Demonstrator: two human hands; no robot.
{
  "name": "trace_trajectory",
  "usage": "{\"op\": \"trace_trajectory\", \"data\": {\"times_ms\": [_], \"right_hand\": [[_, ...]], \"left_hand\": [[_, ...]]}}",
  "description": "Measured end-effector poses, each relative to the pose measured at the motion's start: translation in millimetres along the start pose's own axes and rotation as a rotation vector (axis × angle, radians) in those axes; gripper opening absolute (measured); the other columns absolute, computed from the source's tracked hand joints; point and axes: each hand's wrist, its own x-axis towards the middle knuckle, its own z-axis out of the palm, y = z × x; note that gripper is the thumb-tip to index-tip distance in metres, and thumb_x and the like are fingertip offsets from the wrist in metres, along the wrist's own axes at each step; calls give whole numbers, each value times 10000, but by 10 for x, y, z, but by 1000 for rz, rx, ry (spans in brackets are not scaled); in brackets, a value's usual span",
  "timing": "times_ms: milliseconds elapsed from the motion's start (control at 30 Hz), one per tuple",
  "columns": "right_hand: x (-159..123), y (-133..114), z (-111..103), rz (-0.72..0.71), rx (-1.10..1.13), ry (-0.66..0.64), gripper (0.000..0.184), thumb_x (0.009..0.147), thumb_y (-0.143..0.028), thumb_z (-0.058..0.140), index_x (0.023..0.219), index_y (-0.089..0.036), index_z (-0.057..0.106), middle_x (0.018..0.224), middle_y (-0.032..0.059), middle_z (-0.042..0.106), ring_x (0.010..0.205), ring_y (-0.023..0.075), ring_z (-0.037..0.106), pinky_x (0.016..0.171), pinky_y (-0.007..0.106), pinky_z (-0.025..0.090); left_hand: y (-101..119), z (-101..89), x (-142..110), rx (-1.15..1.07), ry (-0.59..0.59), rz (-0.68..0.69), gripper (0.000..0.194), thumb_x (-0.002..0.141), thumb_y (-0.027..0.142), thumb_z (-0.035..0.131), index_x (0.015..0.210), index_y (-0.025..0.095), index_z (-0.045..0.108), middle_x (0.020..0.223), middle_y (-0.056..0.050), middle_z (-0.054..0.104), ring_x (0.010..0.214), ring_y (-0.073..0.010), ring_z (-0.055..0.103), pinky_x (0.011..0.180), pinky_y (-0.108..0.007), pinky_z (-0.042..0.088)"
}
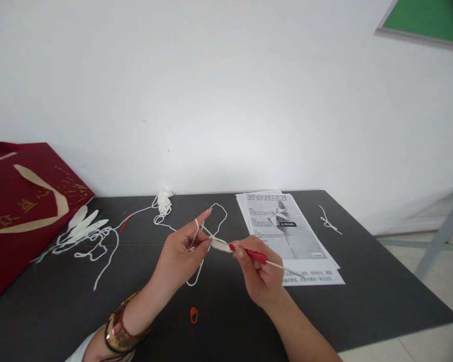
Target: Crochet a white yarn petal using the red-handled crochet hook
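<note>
My left hand (183,254) is raised over the black table (362,281), with white yarn (211,221) looped over its outstretched index finger and a small white crocheted piece (219,245) pinched at its fingertips. My right hand (259,276) is closed on a crochet hook with a red grip (251,254), its tip in the white piece. The yarn runs back across the table to a small tangle (164,201) near the wall.
A dark red bag with gold print (18,211) stands at the left edge. Finished white petal shapes (85,223) and loose yarn lie beside it. Printed paper sheets (287,236) lie at right, a yarn scrap (328,221) beyond them, an orange stitch marker (194,315) near me.
</note>
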Motion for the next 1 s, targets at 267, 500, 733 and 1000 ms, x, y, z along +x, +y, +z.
{"op": "trace_trajectory", "data": {"times_ms": [267,500,733,1000], "right_hand": [[-14,51,33,286,228,128,152,927,-225,548,826,-188,655,697,8,629,587,133,603,540,254,485],[107,31,34,543,338,242,261,861,-341,668,664,-178,619,478,-31,607,381,94,545,397,195,442],[175,99,9,697,410,302,332,742,-395,774,585,-181,575,364,-77,511,284,75,451,312,178,374],[190,154,0,769,525,260,425,721,-440,780,498,-174,534,345,-72,491,271,59,421,293,166,395]], "left_hand": [[50,74,-49,-207,-4,-129,681,712,152,696,1369,121,521,661,40,573,598,-118,485,583,-248,402],[95,82,-52,-209,-54,-122,615,714,130,688,1317,143,569,662,41,562,604,-116,485,585,-240,401],[123,73,-77,-90,-156,-31,79,703,119,675,716,192,703,624,3,583,581,-152,550,579,-278,451],[130,89,-91,-56,-205,19,127,690,96,652,630,207,660,641,-44,625,990,-301,631,788,-365,472]]}}
